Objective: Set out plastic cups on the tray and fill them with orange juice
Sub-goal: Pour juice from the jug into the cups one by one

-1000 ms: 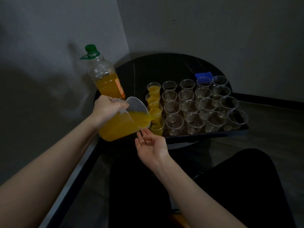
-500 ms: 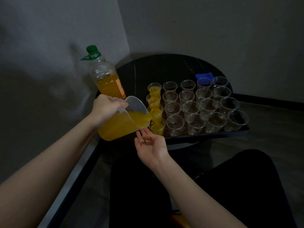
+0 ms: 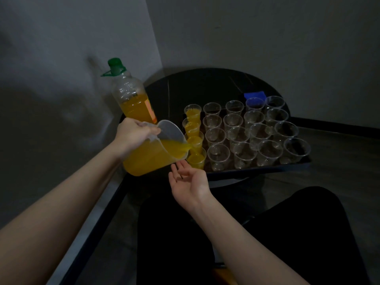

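Little has changed: your left hand [image 3: 133, 133] still grips the tilted jug [image 3: 156, 149], filling the cup [image 3: 197, 159] at the tray's [image 3: 267, 168] near-left corner; your right hand [image 3: 190, 179] stays relaxed below. Sixteen cups remain empty.

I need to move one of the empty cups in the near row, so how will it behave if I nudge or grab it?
The empty cup looks thin and clear, so it is probably very light and would slide or tip easily. Its wall likely flexes if squeezed. It stands tight against its neighbours on the tray, so a push may shift them too.
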